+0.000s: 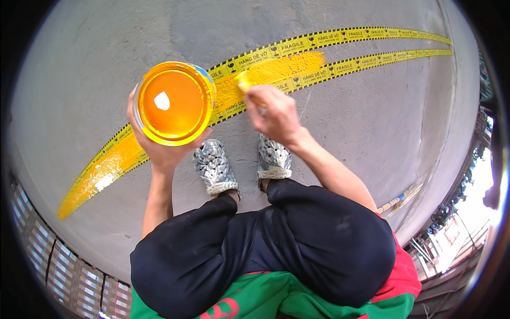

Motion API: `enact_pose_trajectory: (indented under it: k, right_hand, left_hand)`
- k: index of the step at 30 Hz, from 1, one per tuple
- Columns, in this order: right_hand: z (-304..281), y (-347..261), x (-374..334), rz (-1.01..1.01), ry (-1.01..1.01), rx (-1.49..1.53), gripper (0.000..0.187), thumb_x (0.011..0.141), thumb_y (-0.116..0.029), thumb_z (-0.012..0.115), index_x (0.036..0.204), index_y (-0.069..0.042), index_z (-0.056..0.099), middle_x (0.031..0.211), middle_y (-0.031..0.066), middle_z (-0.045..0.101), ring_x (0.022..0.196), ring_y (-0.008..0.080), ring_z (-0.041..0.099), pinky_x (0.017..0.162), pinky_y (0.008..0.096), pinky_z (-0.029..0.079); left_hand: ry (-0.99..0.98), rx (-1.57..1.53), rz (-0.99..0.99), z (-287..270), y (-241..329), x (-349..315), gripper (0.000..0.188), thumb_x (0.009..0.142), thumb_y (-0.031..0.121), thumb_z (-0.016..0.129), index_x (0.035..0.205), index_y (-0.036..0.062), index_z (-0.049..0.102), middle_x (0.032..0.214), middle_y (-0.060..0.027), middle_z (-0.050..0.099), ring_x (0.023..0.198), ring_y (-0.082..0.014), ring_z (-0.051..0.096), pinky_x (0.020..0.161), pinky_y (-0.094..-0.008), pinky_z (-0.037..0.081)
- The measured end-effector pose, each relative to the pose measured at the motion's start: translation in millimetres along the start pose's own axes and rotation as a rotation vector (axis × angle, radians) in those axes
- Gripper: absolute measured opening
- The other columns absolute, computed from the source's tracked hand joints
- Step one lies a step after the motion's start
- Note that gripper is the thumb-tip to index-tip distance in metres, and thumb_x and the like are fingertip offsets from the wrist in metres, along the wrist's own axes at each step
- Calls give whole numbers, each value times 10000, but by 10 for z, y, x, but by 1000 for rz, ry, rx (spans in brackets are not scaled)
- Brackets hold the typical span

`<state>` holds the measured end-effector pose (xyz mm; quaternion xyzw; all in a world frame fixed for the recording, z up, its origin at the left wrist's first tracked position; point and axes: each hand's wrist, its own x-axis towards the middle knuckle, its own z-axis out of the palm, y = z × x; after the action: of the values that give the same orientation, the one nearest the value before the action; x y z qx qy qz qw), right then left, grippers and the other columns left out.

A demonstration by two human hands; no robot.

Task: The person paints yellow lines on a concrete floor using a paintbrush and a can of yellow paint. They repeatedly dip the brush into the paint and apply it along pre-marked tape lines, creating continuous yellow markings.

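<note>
My left hand (166,153) is wrapped round an open can of orange-yellow paint (178,114), held above the floor with a bright glint on the paint. In my right hand (276,112) is a paintbrush (244,82), its bristles coated yellow and at the painted stripe; most of its handle is hidden by my fingers. The stripe of wet yellow paint (287,67) lies between two bands of yellow printed tape (313,40) with black dashed edges. A further painted length (103,173) shines at the left, and the can hides part of the stripe between.
Grey concrete floor (340,125) surrounds the tape. My feet in patterned clogs (215,167) stand just on the near side of the stripe. A wooden-handled brush or tool (391,203) lies at the right. Slatted pallets or crates (64,266) line the lower left.
</note>
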<state>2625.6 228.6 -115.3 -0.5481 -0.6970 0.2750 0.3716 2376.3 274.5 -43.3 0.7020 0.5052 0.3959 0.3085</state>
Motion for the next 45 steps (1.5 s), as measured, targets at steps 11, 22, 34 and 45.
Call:
enact_pose_trajectory:
  k: [11, 22, 34, 45]
  right_hand:
    - [-1299, 944, -22, 489, 354, -399, 115, 956, -132, 682, 1037, -57, 716, 906, 113, 757, 733, 169, 717, 586, 302, 587]
    - [290, -200, 39, 126, 42, 260, 109, 872, -38, 710, 976, -9, 696, 903, 150, 731, 774, 248, 726, 658, 348, 593]
    - [-1520, 1097, 6, 198, 271, -637, 120, 946, -68, 646, 1028, -28, 724, 911, 147, 748, 743, 209, 729, 571, 293, 594]
    - [532, -377, 159, 183, -2, 508, 97, 883, -79, 700, 940, 0, 687, 894, 177, 716, 799, 287, 722, 673, 383, 575]
  left_hand:
    - [5, 77, 35, -134, -8, -45, 1155, 609, 278, 931, 1519, 47, 258, 1432, -143, 486, 1347, -279, 503, 1169, -445, 382]
    - [16, 126, -16, -132, 24, 10, 1260, 549, 325, 976, 1527, 55, 228, 1444, -147, 446, 1344, -285, 489, 1169, -463, 382]
    - [47, 103, -9, -157, -49, -12, 1252, 543, 312, 978, 1519, 45, 243, 1422, -140, 469, 1335, -281, 498, 1154, -459, 390]
    - [18, 222, 40, -223, 33, 62, 1254, 561, 337, 979, 1523, 37, 233, 1430, -148, 468, 1329, -280, 505, 1162, -458, 382]
